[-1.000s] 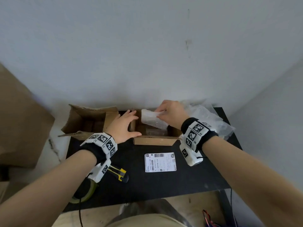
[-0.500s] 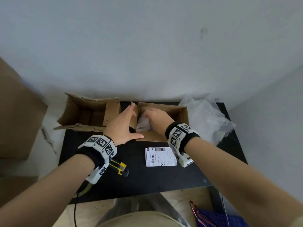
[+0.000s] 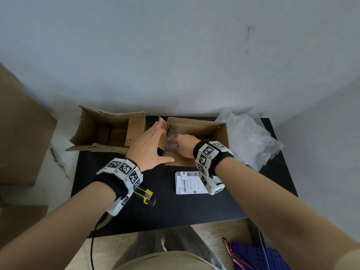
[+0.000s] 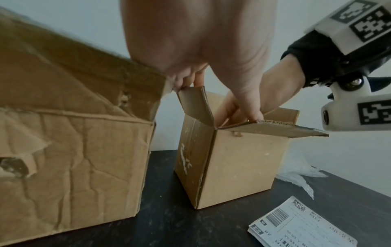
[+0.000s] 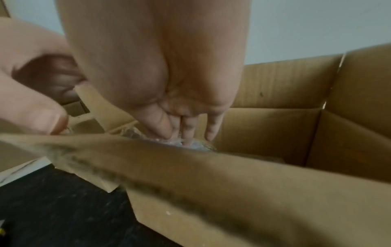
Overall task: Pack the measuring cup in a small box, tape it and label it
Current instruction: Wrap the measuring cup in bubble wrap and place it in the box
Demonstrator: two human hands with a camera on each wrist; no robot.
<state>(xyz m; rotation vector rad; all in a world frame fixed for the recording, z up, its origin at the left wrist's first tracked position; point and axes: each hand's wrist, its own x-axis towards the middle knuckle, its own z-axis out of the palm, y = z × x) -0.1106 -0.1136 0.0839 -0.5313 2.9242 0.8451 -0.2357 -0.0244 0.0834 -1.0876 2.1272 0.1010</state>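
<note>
The small cardboard box (image 3: pixel 196 127) stands open at the back of the black table (image 3: pixel 194 211). My right hand (image 3: pixel 183 145) reaches down inside it, and its straight fingers (image 5: pixel 188 132) press on a bubble-wrapped bundle (image 5: pixel 196 145) low in the box (image 5: pixel 275 130). The measuring cup itself is hidden by the wrap. My left hand (image 3: pixel 155 141) lies flat against the box's left flap, with the thumb on the front flap (image 4: pixel 275 128). A white shipping label (image 3: pixel 190 183) lies flat just in front of the box.
A larger, torn open carton (image 3: pixel 109 129) stands directly left of the small box. Loose bubble wrap (image 3: pixel 249 137) is piled at the back right. A yellow utility knife (image 3: pixel 145 195) lies under my left wrist. Big cardboard (image 3: pixel 19 133) stands left of the table.
My right hand carried the wrapped bundle from above the box down into it and now sits deeper inside. The left hand stayed at the left flap.
</note>
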